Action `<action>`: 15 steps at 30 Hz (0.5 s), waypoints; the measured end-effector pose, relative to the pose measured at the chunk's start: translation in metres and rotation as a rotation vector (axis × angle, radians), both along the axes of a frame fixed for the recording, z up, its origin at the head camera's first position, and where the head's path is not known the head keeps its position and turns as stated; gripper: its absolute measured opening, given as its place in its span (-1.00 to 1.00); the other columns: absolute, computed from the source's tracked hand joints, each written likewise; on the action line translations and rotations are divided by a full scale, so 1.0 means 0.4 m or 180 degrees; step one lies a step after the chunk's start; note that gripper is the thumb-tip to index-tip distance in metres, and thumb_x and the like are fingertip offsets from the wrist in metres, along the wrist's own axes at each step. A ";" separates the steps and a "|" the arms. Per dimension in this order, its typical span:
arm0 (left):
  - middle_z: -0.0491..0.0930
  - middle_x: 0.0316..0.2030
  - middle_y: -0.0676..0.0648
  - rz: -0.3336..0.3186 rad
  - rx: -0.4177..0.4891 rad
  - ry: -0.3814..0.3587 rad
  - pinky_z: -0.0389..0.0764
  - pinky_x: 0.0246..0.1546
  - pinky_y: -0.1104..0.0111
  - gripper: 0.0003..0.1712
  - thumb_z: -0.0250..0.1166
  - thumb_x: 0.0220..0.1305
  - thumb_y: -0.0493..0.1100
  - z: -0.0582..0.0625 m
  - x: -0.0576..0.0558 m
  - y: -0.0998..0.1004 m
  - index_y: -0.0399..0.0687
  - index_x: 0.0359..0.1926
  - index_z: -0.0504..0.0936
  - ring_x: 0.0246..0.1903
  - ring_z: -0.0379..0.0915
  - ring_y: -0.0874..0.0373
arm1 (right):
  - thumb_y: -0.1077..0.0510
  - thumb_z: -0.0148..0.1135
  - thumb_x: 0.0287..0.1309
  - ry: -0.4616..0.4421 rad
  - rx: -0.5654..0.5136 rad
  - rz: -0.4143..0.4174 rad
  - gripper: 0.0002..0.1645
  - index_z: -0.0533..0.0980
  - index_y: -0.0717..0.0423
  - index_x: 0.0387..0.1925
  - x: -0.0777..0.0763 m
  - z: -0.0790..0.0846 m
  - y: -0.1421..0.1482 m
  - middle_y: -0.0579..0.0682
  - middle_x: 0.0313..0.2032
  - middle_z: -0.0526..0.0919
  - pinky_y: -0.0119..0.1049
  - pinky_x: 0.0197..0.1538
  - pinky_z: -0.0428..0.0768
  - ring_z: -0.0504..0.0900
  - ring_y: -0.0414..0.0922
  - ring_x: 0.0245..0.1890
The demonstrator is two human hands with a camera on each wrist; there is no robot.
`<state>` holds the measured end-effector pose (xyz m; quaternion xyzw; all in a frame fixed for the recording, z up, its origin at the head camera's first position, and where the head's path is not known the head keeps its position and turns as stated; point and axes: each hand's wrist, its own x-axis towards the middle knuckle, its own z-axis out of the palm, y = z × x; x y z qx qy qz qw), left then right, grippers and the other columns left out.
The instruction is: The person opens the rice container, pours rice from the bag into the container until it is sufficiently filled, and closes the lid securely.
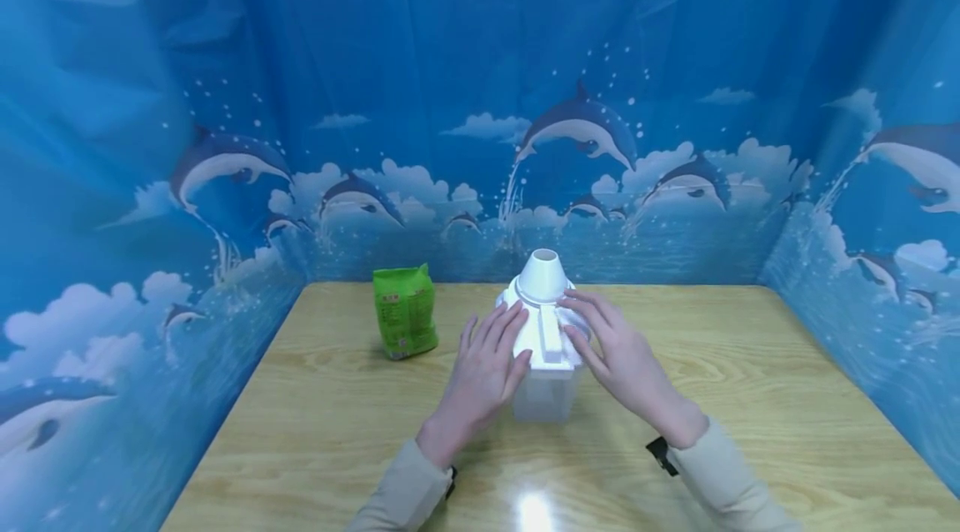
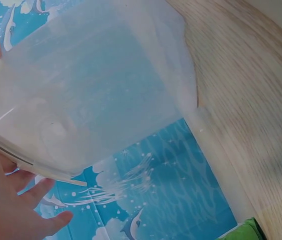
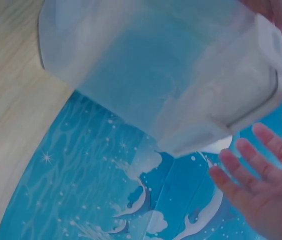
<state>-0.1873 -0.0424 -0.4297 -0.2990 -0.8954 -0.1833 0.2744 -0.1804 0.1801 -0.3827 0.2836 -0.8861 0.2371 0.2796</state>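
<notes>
Flanking white lid (image 1: 550,333): left hand (image 1: 483,367), right hand (image 1: 624,355)

Consists of a pale wood-grain counter (image 1: 750,365). Carries a translucent container (image 1: 543,399) with a white, cone-topped lid (image 1: 534,340) and, farther back to the left, apart from it, a standing green bag (image 1: 407,315).

Tons of room on the tabletop (image 1: 787,382) well right of the lidded container (image 1: 543,397); back left, a green bag (image 1: 406,312) blocks the way.
</notes>
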 end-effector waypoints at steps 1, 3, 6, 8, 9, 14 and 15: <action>0.26 0.49 -0.11 -0.0004 0.0006 -0.0011 0.18 0.42 -0.20 -0.32 -0.30 0.63 0.17 0.000 0.000 0.000 -0.13 0.48 0.29 0.47 0.16 -0.08 | 0.18 0.24 0.39 -0.0024 -0.0039 -0.0063 -0.61 0.52 0.16 0.20 -0.003 0.006 0.006 0.15 0.22 0.54 0.12 0.13 0.63 0.56 0.13 0.20; 0.26 0.49 -0.12 -0.0012 0.0016 -0.0028 0.17 0.43 -0.20 -0.33 -0.28 0.63 0.16 0.000 0.001 0.000 -0.14 0.48 0.29 0.47 0.16 -0.08 | 0.20 0.21 0.41 -0.0143 -0.0144 -0.0171 -0.70 0.54 0.19 0.11 -0.011 0.019 0.016 0.14 0.09 0.60 0.09 0.05 0.68 0.62 0.11 0.08; 0.25 0.50 -0.11 -0.0007 0.0004 -0.0046 0.16 0.43 -0.20 -0.34 -0.26 0.63 0.15 0.001 0.002 0.000 -0.13 0.49 0.28 0.47 0.15 -0.08 | 0.19 0.13 0.47 -0.0586 -0.0360 -0.0290 -0.75 0.53 0.22 0.07 -0.024 0.031 0.033 0.16 0.01 0.62 0.08 -0.02 0.70 0.65 0.10 -0.01; 0.24 0.50 -0.11 0.0003 -0.0011 -0.0059 0.15 0.44 -0.19 -0.34 -0.25 0.63 0.15 0.002 0.003 0.000 -0.13 0.49 0.28 0.48 0.14 -0.07 | 0.15 0.08 0.51 -0.1070 -0.0591 -0.0294 -0.70 0.51 0.25 0.11 -0.036 0.034 0.044 0.19 0.01 0.62 0.04 -0.03 0.70 0.65 0.10 -0.03; 0.24 0.50 -0.11 0.0008 -0.0015 -0.0071 0.15 0.44 -0.19 -0.34 -0.25 0.63 0.15 0.002 0.003 -0.001 -0.13 0.49 0.28 0.48 0.14 -0.07 | 0.12 0.06 0.53 -0.1359 -0.0737 -0.0276 -0.65 0.49 0.26 0.15 -0.042 0.034 0.049 0.21 0.04 0.61 0.02 -0.01 0.71 0.65 0.10 -0.02; 0.23 0.51 -0.10 0.0025 -0.0040 -0.0118 0.13 0.45 -0.19 -0.34 -0.25 0.63 0.15 0.003 0.005 -0.001 -0.11 0.50 0.26 0.49 0.12 -0.06 | -0.05 0.02 0.55 -0.2522 -0.1378 -0.0178 -0.38 0.31 0.34 0.35 -0.071 0.022 0.071 0.31 0.18 0.49 -0.17 0.01 0.72 0.68 0.00 -0.06; 0.22 0.51 -0.09 0.0026 -0.0042 -0.0126 0.13 0.45 -0.19 -0.34 -0.26 0.63 0.15 0.003 0.006 -0.001 -0.11 0.51 0.26 0.49 0.11 -0.05 | -0.07 0.02 0.54 -0.2660 -0.1451 -0.0162 -0.34 0.28 0.35 0.38 -0.075 0.020 0.073 0.33 0.20 0.47 -0.20 0.01 0.71 0.68 -0.03 -0.07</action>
